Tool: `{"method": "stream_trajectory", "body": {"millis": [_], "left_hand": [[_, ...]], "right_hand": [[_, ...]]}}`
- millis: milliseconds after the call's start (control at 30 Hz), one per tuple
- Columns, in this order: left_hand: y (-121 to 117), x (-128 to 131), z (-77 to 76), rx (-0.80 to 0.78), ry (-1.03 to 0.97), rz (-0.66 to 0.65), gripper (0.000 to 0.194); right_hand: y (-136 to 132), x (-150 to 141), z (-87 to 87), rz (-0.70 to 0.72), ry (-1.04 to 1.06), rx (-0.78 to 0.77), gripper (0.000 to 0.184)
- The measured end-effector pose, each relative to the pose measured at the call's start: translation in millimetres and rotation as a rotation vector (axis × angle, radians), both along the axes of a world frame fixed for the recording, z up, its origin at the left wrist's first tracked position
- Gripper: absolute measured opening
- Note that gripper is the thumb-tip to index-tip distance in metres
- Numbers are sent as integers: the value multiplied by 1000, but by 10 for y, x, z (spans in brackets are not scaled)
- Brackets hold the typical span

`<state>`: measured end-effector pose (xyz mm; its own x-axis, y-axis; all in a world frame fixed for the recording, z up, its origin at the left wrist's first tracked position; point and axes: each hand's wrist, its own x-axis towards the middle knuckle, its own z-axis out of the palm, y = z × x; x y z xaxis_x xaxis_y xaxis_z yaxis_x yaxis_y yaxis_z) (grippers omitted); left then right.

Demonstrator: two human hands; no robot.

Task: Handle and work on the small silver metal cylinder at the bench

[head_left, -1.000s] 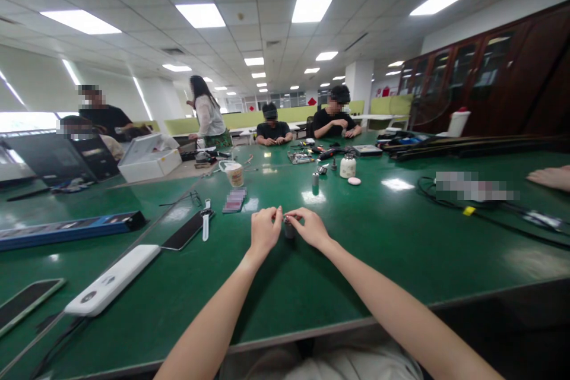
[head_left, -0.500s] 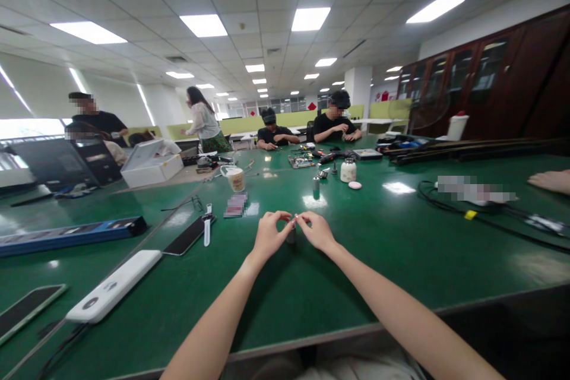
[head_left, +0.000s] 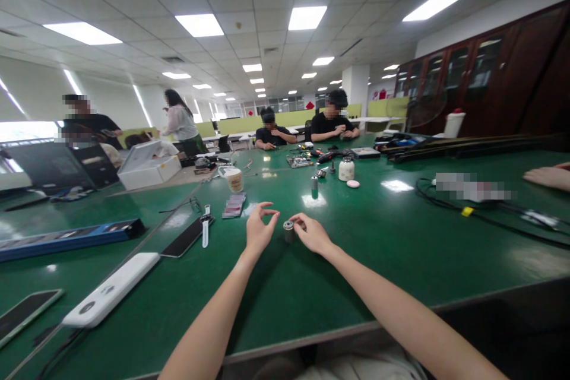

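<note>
A small grey metal cylinder point(head_left: 288, 233) stands upright on the green table, its ringed top showing, between my two hands. To its left, apart from it, my left hand point(head_left: 260, 228) is open, with thumb and forefinger spread and nothing between them. At the right side of its top my right hand point(head_left: 314, 234) has curled, closed fingertips. Whatever those fingertips hold is too small to make out, and I cannot tell if they touch the cylinder. Farther back stands a second metal cylinder point(head_left: 314, 184).
A white jar point(head_left: 346, 170) and its pink lid point(head_left: 353, 184) lie beyond, near a paper cup point(head_left: 233, 179). Leftward are a watch point(head_left: 205, 228), a dark phone point(head_left: 183, 238) and a white power bank-like device point(head_left: 113, 289). Cables point(head_left: 439, 205) and another person's hand point(head_left: 548, 177) are rightward.
My hands were together at the top of the cylinder. My left hand has drawn away leftward and opened, uncovering the top; my right hand stays close by.
</note>
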<state>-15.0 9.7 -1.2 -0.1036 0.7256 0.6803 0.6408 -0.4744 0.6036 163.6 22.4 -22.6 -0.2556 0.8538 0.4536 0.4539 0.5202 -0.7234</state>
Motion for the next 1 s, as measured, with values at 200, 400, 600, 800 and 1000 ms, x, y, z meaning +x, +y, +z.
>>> {"method": "stream_trajectory", "body": {"millis": [200,400,600,800,1000], "left_hand": [[131,-249,-225,-245,339,155,27],[123,-238,-257,-278,386,188,28],[105,-235,-224,-274,373,174,24],[19,-95,-69,-228,207,66,23],[-137,131,107,-129,31,-225,27]], "right_hand": [[-28,4,30,13,7,-28,21],[-32,4,38,20,15,-34,21],[-51,5,60,28,11,-42,21],[-26,2,24,42,10,-59,22],[-12,25,11,12,-24,-32,28]]}}
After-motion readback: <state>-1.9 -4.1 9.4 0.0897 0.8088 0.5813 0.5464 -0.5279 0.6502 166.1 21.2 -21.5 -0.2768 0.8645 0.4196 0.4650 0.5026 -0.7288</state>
